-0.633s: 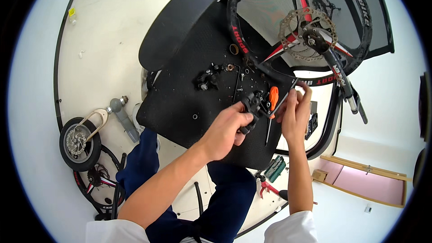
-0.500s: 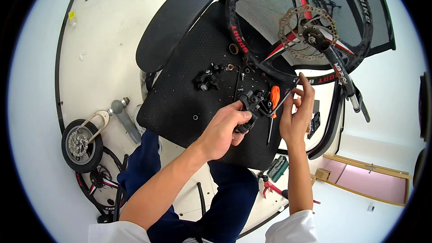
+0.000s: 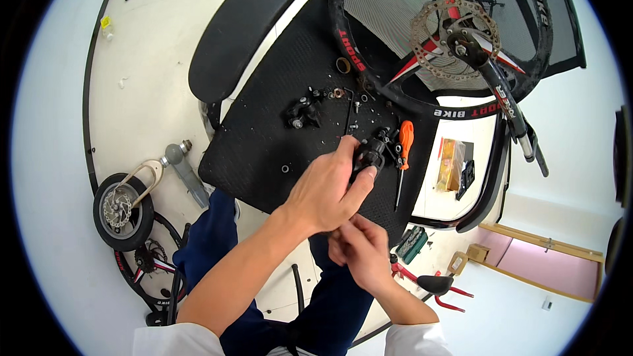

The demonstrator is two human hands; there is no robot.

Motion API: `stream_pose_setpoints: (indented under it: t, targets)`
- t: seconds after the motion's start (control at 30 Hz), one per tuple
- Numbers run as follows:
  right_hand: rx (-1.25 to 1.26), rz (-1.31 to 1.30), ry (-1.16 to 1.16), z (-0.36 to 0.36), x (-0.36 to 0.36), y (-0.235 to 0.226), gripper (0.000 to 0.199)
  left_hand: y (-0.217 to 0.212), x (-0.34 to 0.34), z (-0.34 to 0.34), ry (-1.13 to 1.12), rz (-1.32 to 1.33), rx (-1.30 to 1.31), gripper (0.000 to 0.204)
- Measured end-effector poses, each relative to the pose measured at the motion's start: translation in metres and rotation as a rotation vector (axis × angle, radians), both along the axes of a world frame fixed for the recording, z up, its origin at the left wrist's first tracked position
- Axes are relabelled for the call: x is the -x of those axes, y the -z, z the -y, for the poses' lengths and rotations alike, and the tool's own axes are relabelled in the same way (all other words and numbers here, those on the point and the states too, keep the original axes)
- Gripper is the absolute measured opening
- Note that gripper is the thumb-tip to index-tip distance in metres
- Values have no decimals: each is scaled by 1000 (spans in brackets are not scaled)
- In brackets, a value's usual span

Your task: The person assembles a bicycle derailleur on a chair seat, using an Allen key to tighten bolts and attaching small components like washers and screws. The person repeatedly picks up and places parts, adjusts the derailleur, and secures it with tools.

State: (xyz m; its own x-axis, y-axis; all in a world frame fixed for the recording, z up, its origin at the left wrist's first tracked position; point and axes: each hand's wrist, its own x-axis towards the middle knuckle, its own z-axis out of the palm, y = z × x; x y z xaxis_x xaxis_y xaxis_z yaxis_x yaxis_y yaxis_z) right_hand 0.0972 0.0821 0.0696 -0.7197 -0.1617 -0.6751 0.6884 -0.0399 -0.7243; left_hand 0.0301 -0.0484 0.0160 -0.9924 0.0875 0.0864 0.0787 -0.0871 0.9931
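My left hand point(image 3: 330, 188) is closed around a black bicycle brake caliper point(image 3: 372, 153), holding it above the black chair seat point(image 3: 250, 151). Just below it, close to the left palm, my right hand point(image 3: 361, 250) has its fingers curled together; what they hold, if anything, is hidden. An orange-handled screwdriver point(image 3: 405, 142) lies to the right of the caliper, its shaft toward me. Further left on the seat sits a second black caliper point(image 3: 303, 115). Beside it lie a hex key point(image 3: 348, 112), a small ring point(image 3: 285, 169) and several small bolts.
A spoked wheel with a brake disc point(image 3: 455, 43) and a fork leg point(image 3: 504, 102) leans on the chair back. A brass-coloured ring point(image 3: 343, 64) lies by its rim. On the floor are a small wheel point(image 3: 122, 211), a green case point(image 3: 412, 244) and a red frame with a black saddle point(image 3: 435, 283).
My right hand has come down and left, from beside the screwdriver to below my left hand. The hex key it held is now out of sight. My left hand has turned with the caliper.
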Motion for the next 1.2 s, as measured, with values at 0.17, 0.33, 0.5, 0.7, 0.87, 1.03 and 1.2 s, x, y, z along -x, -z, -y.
stream_pose_setpoints:
  t: [0.17, 0.33, 0.5, 0.7, 0.87, 1.03, 1.2]
  targets:
    - [226, -208, -12, -38, 34, -84, 28, 11, 9, 12, 99, -44, 316, 32]
    - [-622, -970, -568, -53, 54, -87, 20, 1, 5, 11, 90, 110, 13, 31]
    - [-956, -1452, -782, -40, 40, -64, 42, -1, 7, -7, 103, 180, 41, 31]
    - [-909, -1446, -639, -51, 94, -58, 18, -11, 6, 3, 262, 361, -45, 31]
    - [-323, -743, 36, -63, 125, -21, 16, -3, 2, -1, 229, 269, -121, 30]
    - [-185, -473, 304, -55, 127, 14, 16, -1, -5, 1, 202, 199, -82, 29]
    - [-24, -243, 394, -56, 121, 41, 18, -2, -7, 5, 259, 157, 7, 37]
